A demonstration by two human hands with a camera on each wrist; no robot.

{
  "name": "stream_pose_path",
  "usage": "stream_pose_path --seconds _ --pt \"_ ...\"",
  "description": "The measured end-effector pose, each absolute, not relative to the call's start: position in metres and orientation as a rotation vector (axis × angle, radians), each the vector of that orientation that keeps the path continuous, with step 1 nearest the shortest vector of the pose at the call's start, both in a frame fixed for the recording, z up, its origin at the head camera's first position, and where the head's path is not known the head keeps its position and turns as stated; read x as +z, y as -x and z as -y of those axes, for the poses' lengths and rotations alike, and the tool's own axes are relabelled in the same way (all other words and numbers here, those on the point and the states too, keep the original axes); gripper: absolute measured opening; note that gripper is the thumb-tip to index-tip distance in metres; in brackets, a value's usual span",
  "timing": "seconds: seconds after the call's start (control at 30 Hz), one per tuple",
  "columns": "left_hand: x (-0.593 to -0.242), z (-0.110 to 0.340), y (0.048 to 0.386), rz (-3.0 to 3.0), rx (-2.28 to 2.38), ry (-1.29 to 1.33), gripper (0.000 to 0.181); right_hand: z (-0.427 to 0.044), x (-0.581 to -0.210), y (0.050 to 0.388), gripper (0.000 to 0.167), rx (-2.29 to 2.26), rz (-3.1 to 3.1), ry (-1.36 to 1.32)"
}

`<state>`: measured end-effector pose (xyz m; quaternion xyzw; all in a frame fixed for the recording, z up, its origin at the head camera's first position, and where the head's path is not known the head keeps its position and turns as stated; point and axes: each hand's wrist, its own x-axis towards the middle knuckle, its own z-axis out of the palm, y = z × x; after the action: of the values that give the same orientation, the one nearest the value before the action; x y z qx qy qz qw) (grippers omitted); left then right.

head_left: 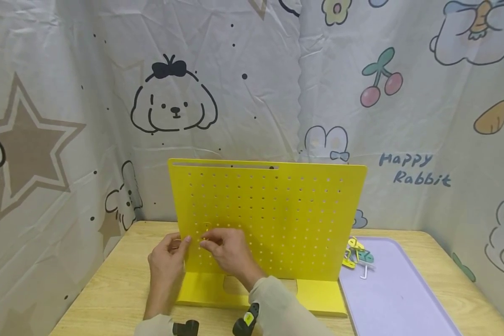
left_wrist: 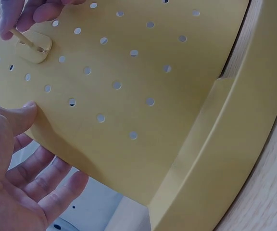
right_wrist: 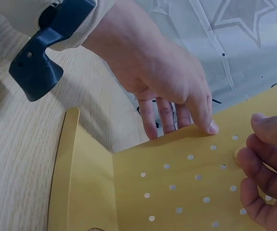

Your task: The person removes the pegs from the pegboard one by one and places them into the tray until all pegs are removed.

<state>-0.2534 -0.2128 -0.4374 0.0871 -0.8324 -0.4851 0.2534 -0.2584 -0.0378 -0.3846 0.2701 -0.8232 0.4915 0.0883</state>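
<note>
A yellow pegboard (head_left: 350, 200) stands upright on its base. At its left edge my left hand (head_left: 168, 259) grips it, the thumb (left_wrist: 25, 115) on the front face and the other fingers around behind. My right hand (head_left: 231, 252) pinches the rod of a yellow pegboard hook (left_wrist: 35, 50) whose rounded backplate lies against the board's holes, low on the left side. In the right wrist view, the right fingers mostly cover that hook (right_wrist: 238, 150). A small yellow rounded outline (head_left: 207, 225) shows on the board just above the right fingertips; its kind is unclear.
A lilac tray (head_left: 403, 289) lies to the right of the board, with several yellow, green and pale hooks (head_left: 357, 254) heaped at its left back corner. The wooden table (head_left: 109, 280) extends around the board. A printed curtain (head_left: 256, 93) hangs behind.
</note>
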Motion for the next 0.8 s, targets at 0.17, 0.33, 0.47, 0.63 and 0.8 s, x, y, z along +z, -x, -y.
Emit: stream_pose_path --seconds 0.17,0.33,0.47,0.63,0.8 --pt "-0.436 0.211 0.253 2.254 -1.321 -0.238 0.037 0.035 -0.383 0.257 0.012 1.462 2.433 -0.812" --pt "-0.436 0.210 0.254 2.255 -1.325 -0.243 0.037 0.032 -0.379 0.255 0.012 1.460 2.421 -0.839" --pt "-0.436 0.209 0.254 2.245 -1.324 -0.240 0.035 0.022 -0.378 0.251 0.014 1.471 2.416 -0.871" --pt "-0.437 0.209 0.253 2.240 -1.327 -0.241 0.034 0.003 -0.378 0.245 0.011 1.457 2.426 -0.904" --pt "-0.438 0.210 0.252 2.254 -1.344 -0.254 0.041 -0.020 -0.376 0.237 0.009 1.471 2.417 -0.943"
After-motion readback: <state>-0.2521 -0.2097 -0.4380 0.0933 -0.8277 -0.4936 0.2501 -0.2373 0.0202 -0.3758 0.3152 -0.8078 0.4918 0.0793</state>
